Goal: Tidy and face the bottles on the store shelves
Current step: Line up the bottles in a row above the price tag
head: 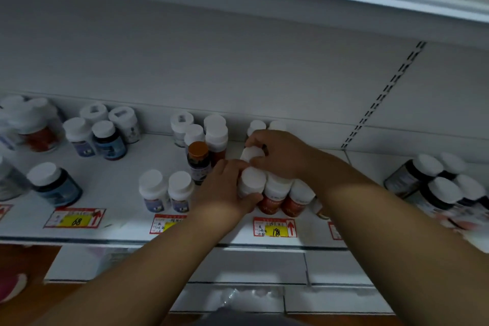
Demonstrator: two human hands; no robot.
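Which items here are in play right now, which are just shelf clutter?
In play: left hand gripping front white-capped bottle; right hand gripping white-capped bottle behind it; red-labelled bottles alongside.

Lying about: orange-capped dark bottle; blue-labelled jar; yellow price tag.

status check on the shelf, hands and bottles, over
Left hand grips front white-capped bottle. Right hand grips bottle behind. Brown-capped bottle close at left.
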